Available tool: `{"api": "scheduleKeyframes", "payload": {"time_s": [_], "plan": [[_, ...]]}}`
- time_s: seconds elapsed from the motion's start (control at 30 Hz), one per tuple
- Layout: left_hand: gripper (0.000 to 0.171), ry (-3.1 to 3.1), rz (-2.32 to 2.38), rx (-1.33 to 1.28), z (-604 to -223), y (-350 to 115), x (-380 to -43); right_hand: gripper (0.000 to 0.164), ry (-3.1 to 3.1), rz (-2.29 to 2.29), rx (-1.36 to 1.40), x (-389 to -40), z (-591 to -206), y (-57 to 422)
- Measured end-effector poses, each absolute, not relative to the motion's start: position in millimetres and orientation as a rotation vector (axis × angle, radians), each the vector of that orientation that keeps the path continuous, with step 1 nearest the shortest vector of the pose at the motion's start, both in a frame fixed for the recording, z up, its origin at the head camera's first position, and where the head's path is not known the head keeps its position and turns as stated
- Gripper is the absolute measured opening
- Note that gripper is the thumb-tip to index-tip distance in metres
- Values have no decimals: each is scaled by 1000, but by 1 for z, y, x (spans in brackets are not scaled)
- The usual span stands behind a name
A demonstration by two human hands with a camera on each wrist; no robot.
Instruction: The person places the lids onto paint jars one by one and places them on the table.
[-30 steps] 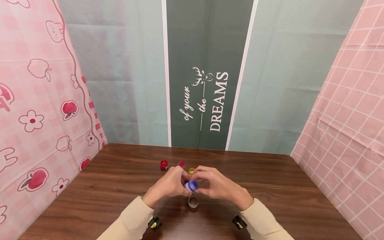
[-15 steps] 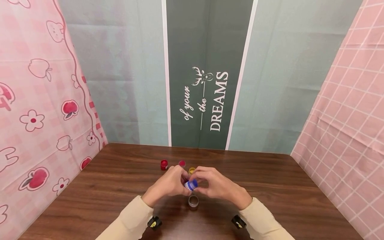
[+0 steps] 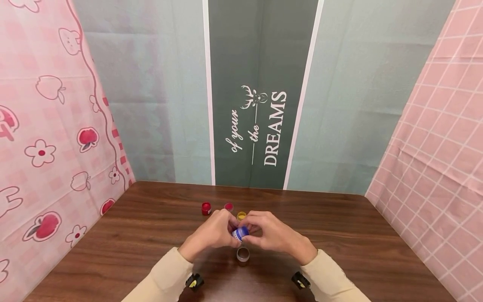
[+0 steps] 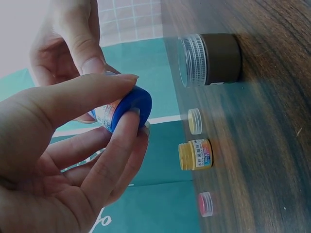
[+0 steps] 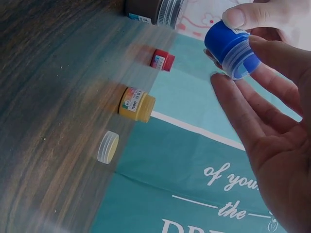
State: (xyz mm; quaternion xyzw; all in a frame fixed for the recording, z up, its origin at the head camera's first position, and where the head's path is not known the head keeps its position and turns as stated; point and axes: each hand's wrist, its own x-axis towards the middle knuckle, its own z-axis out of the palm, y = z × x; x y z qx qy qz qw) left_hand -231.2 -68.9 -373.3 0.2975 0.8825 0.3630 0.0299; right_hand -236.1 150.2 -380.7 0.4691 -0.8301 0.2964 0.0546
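Observation:
Over the middle of the table, my left hand grips a small blue paint jar by its body, thumb on one side and fingers on the other. The jar is tilted, with its clear ridged lid turned toward my right hand. My right thumb lies against the lid's edge while the fingers curve around its far side. Beneath the hands, a larger brown jar with a clear lid stands upright. Just beyond them are an uncapped yellow paint jar and its loose lid.
An uncapped red paint jar stands farther back on the left. Its red-stained lid lies on the brown wooden table near it. A green curtain hangs behind the table, and pink cloths hang at both sides.
My right thumb and fingers have moved in closer around the blue jar's lid. The left hand and the things on the table stay where they were.

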Motion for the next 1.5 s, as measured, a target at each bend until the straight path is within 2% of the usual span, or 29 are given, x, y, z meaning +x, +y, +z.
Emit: {"api": "scheduleKeyframes", "payload": {"time_s": [0.23, 0.37, 0.63, 1.5], "plan": [[25, 2719, 1133, 912, -374, -70, -231, 36, -2516, 940, 1438, -237, -381, 151], [26, 2719, 1135, 916, -374, -70, -232, 35, -2455, 940, 1474, -238, -382, 151], [19, 2713, 1138, 984, -374, -68, -233, 30, -2420, 936, 1499, -236, -380, 153], [22, 2698, 1145, 966, -374, -68, -233, 28, -2405, 820, 1497, -236, -380, 152]]}}
